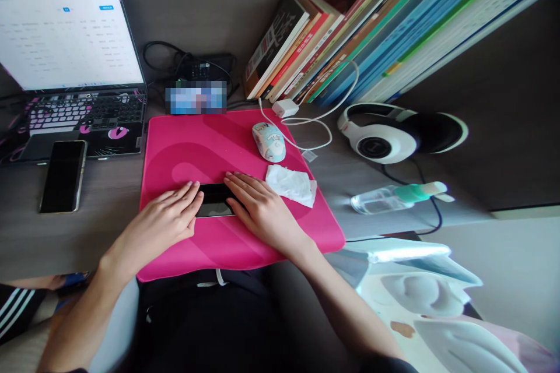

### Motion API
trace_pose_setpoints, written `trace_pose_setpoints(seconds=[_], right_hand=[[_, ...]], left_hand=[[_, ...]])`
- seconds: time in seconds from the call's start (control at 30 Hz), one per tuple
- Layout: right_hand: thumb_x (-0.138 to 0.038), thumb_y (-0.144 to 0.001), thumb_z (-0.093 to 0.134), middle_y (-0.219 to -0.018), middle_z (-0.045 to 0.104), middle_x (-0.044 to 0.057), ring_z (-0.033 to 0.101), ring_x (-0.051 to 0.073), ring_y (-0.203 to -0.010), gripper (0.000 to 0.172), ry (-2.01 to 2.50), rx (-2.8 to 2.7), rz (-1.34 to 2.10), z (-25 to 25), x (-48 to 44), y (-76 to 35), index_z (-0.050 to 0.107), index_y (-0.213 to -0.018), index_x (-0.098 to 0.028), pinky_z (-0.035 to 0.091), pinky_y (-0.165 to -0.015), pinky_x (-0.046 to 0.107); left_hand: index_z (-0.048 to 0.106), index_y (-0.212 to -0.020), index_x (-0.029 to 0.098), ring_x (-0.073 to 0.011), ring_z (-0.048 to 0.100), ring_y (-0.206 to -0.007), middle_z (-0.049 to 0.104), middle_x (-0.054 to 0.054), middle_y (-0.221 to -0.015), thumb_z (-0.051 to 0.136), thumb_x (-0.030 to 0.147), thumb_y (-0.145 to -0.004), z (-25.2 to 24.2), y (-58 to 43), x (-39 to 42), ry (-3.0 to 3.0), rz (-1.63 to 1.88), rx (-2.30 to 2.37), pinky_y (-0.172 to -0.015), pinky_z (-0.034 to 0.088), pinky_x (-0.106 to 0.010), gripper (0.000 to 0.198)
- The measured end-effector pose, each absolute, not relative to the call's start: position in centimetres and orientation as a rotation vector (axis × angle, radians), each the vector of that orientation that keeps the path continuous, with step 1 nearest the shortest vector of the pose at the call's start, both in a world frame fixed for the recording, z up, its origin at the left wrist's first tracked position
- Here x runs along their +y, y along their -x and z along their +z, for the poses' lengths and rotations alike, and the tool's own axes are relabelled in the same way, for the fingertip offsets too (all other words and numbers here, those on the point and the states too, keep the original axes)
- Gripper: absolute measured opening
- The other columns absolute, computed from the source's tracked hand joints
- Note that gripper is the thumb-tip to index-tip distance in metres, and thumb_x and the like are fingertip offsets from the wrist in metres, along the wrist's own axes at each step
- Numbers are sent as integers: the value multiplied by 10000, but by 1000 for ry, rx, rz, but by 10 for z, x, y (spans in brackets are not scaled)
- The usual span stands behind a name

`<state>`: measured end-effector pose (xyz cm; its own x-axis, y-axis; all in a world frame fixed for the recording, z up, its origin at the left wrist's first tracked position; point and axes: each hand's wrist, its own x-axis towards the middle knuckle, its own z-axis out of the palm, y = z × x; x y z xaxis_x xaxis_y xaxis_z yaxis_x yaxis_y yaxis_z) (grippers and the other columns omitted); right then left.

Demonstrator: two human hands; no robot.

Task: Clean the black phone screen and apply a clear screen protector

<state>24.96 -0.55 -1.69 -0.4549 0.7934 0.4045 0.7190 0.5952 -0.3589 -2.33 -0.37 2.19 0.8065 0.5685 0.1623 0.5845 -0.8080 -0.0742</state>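
Note:
A black, glossy smartphone lies sideways on the pink desk mat. My left hand rests over its left end, fingers stretched out and close together. Over the right end lies my right hand, flat, with its fingers extended. Only the middle of the phone shows between them; both ends are covered. Just right of my right hand is a crumpled white wipe or tissue. A patterned, pale blue computer mouse sits on the mat above that.
An open laptop stands at the left, with another phone on its front edge. Books line the back. A white charger with cable, headphones and a clear spray bottle are at the right.

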Motion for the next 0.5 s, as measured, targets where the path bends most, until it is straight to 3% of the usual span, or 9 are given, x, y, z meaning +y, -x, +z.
trace_pose_setpoints(seconds=[0.4, 0.5], right_hand=[[-277, -1122, 500, -1542, 652, 131, 608, 293, -1455, 436, 1194, -2295, 162, -17, -6, -250, 613, -1533, -182, 537, -1207, 531], [-276, -1126, 489, -1538, 650, 155, 618, 309, -1444, 432, 1188, -2305, 143, -15, -5, -250, 635, -1497, -112, 540, -1204, 523]], left_hand=[[594, -1463, -5, -343, 653, -1395, 585, -252, -1560, 526, 25, -973, 28, 21, -9, 2764, -113, -887, -1132, 595, -512, 495], [613, -1431, -22, -324, 686, -1356, 616, -250, -1531, 519, 55, -996, 30, 22, -7, 2753, -166, -864, -1097, 620, -493, 452]])
